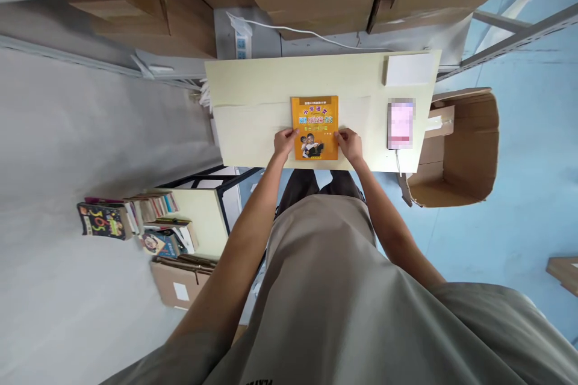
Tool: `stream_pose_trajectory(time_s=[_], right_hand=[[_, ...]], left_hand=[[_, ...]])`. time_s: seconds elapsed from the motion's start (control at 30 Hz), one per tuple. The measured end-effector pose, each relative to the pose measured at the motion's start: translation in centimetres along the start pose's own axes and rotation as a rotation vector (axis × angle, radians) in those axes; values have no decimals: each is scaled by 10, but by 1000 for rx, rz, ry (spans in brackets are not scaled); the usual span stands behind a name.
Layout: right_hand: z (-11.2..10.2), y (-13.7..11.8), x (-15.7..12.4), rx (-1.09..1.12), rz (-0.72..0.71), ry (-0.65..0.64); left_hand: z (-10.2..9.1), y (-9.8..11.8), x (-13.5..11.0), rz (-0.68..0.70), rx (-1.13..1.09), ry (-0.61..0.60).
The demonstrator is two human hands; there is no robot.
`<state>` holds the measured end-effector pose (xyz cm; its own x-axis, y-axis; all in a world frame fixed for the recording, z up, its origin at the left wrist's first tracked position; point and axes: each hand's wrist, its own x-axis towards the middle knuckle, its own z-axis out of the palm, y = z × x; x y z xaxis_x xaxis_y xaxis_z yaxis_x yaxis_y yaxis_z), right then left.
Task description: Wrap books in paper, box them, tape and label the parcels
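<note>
An orange book (315,126) lies flat on a pale yellow table (253,81), on a sheet of clear wrapping (244,132) spread over the near part of the tabletop. My left hand (284,142) grips the book's lower left edge with fingers curled. At the lower right edge, my right hand (350,143) pinches the book in the same way. Both forearms reach up from the bottom of the view.
A phone (400,124) with a cable lies right of the book, and a white pad (409,69) sits at the far right corner. An open cardboard box (465,147) stands on the blue floor at right. Stacked books (130,216) and boxes fill shelves at left.
</note>
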<state>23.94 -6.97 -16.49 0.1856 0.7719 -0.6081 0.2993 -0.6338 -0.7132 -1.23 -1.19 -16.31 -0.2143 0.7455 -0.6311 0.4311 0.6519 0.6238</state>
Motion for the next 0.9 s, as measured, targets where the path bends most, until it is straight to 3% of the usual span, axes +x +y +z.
stream_pose_trajectory(time_s=[0.1,0.17,0.3,0.4,0.6,0.73,0.9], right_hand=[[-13,5,-14,-101,-34,9],[-28,11,-26,-180,-41,96],[-54,24,-42,-315,74,339],[-60,32,-43,-347,144,383],[-55,32,-44,-307,164,346],[-45,14,-56,-355,-10,356],[-2,-23,-60,-387,-217,157]], left_hand=[[-2,-3,7,-18,17,-8],[-2,-5,9,-14,6,-21],[-2,-9,9,-12,-63,-11],[-2,-11,10,-21,-129,33],[-1,-16,14,-44,-133,36],[0,-17,13,-55,-125,26],[-3,-14,11,-37,-105,23]])
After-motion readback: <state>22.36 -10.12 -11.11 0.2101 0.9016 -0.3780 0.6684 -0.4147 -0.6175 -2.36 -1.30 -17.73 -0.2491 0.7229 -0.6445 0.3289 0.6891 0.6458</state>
